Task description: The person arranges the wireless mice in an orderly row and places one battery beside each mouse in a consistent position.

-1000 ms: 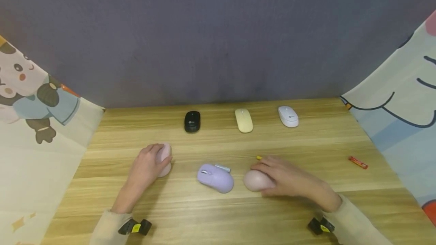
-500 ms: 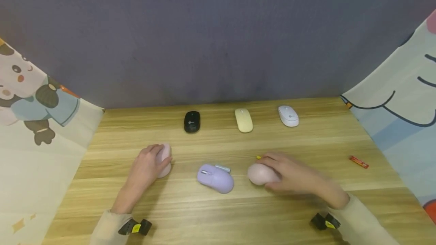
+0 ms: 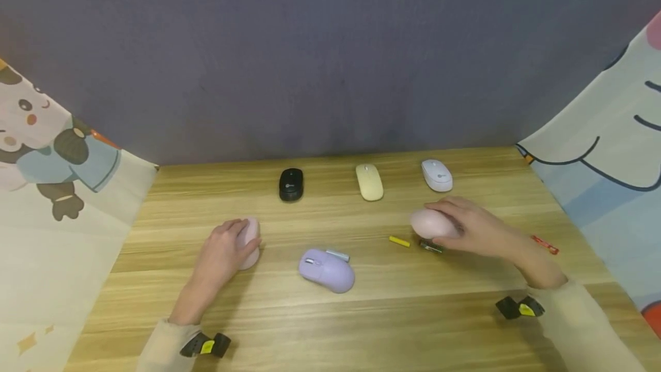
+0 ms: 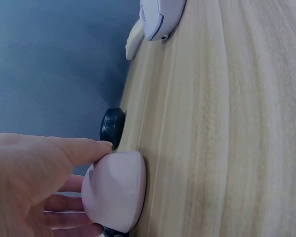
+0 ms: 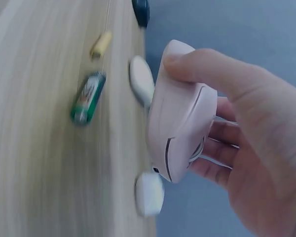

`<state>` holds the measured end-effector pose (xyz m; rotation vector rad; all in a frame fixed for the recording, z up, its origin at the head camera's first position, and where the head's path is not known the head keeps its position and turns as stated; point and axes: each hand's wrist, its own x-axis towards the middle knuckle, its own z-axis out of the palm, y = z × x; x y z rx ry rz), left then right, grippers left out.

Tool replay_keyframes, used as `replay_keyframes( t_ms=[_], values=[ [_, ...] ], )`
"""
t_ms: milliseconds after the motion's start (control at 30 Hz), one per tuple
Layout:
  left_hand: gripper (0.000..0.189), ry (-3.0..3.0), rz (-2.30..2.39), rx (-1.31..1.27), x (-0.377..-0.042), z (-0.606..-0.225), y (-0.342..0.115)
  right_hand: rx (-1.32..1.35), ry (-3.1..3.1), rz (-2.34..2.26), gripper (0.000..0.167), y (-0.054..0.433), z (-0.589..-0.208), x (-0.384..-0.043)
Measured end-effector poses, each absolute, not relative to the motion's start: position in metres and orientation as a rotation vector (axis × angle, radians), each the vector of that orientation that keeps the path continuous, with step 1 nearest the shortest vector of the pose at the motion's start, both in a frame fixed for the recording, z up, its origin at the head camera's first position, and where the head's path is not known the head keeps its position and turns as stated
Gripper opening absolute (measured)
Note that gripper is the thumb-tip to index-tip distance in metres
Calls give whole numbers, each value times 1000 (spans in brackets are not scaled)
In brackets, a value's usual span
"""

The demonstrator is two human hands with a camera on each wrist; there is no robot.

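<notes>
On the left of the table my left hand point(image 3: 219, 251) grips a pale pink mouse point(image 3: 249, 245), its thumb along one side. In the left wrist view this pink mouse point(image 4: 116, 190) rests on the wood, fingers curled behind it. My right hand point(image 3: 475, 231) holds a second pale pink mouse point(image 3: 432, 224) between thumb and fingers. The right wrist view shows this second mouse point(image 5: 180, 116) raised off the table and tilted. Below it in the head view lie a green battery point(image 3: 431, 247) and a small yellow stick-like battery point(image 3: 400, 241).
A black mouse point(image 3: 291, 185), a yellow mouse point(image 3: 369, 182) and a white mouse point(image 3: 436, 175) line the back. A purple mouse point(image 3: 327, 271) lies mid-table beside a pale battery point(image 3: 338, 255). A red wrapped stick point(image 3: 545, 244) is at the right. A dark partition point(image 3: 330, 62) stands behind.
My right hand has carried its pink mouse away from me and to the right, uncovering the yellow and green batteries. My left hand and its mouse have stayed put.
</notes>
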<state>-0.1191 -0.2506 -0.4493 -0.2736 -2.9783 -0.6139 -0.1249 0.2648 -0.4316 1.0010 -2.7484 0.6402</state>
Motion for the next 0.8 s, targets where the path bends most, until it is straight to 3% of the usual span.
replay_keyframes(
  t_ms=[267, 800],
  values=[
    [54, -2979, -625, -287, -119, -448, -249, 878, -2839, 650, 66, 295, -444, -135],
    [52, -2977, -573, -304, -118, -444, -247, 958, -2893, 542, 72, 313, -452, -140]
  ],
)
